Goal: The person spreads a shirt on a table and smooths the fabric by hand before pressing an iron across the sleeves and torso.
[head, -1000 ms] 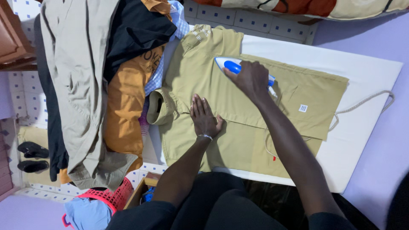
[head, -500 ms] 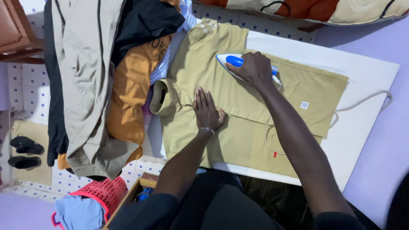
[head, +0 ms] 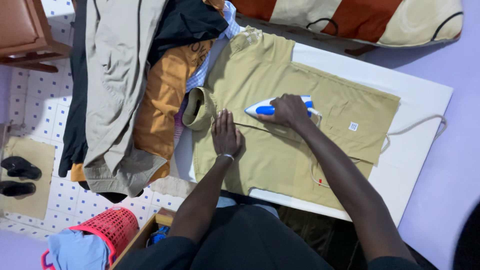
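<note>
The right hand had its fingers wrapped around the blue handle of a white iron, which sat on the khaki shirt spread over the white bench. Just beside the iron's tip, the left hand lay flat on the shirt, fingers pressed together, with the collar just beyond the fingertips.

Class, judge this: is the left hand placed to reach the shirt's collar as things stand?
Probably yes: the left hand lies flat on the khaki shirt, the collar just beyond its fingertips, nothing between.
</note>
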